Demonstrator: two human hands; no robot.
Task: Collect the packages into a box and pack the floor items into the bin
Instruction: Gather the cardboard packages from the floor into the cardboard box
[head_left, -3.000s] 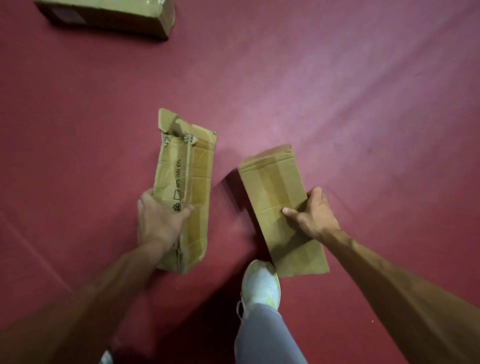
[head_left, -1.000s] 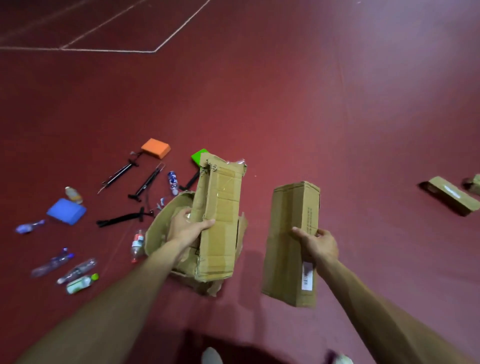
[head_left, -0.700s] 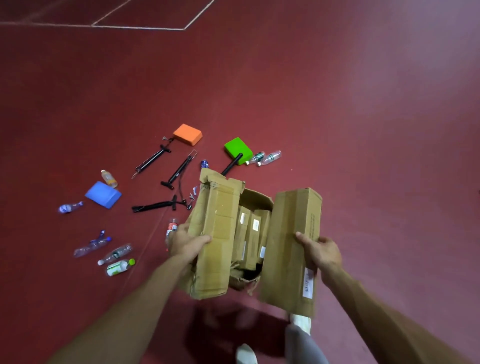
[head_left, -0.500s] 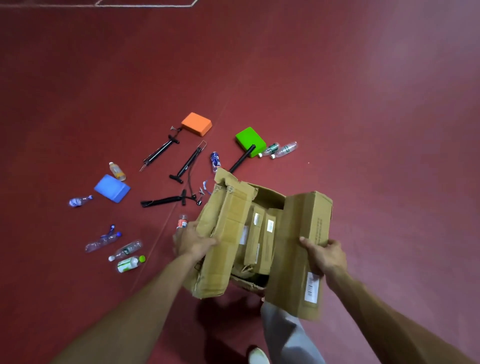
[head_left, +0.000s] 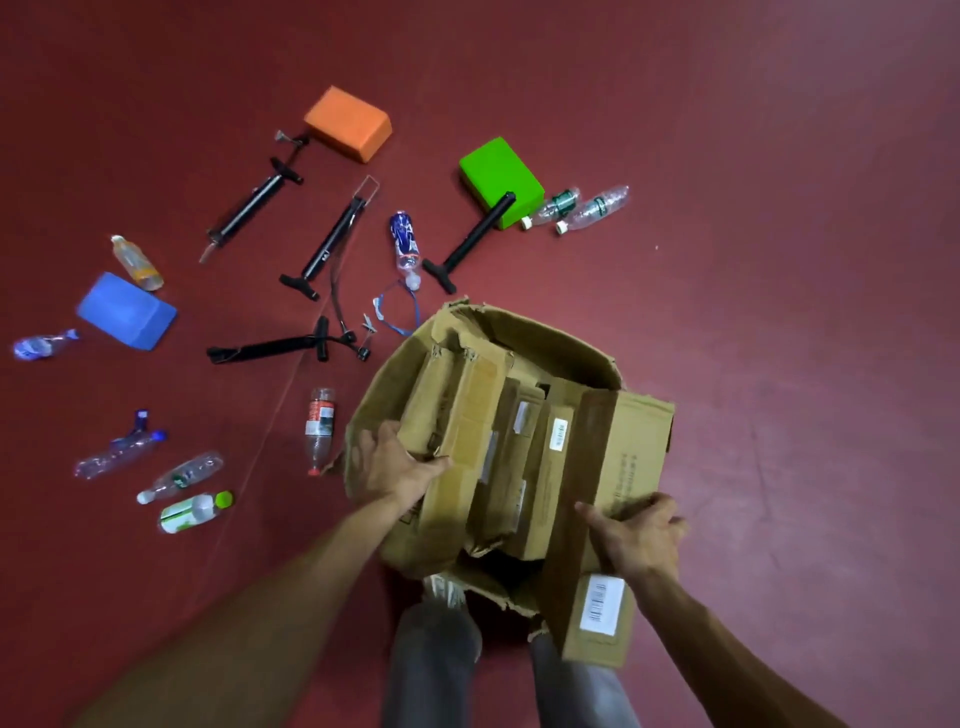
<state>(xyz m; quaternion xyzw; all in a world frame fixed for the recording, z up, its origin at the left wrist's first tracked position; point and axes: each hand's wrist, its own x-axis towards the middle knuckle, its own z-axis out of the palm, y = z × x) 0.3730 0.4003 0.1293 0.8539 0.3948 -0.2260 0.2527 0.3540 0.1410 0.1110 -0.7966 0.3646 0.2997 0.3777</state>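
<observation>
Red floor (head_left: 779, 260), loose stuff on the left: blue block (head_left: 127, 310), several plastic bottles (head_left: 179, 475), three black pumps (head_left: 252, 208), orange block (head_left: 348, 122) at the back. A red-label bottle (head_left: 319, 428) lies just beside the open cardboard box (head_left: 545, 348). Left hand (head_left: 397, 467) grips a worn package (head_left: 467, 415), fingers curled round its left edge, thumb on top; it sits over the box's left side. More packages (head_left: 556, 467) stand upright inside the box, mid. Green block (head_left: 501, 179) behind the box, a fourth pump (head_left: 470, 241) leaning on it, two clear bottles (head_left: 595, 208) beside it. Right hand (head_left: 636, 535) clamps a second package (head_left: 634, 447), thumb on its face, over the box's right side, its near end past the torn rim.
</observation>
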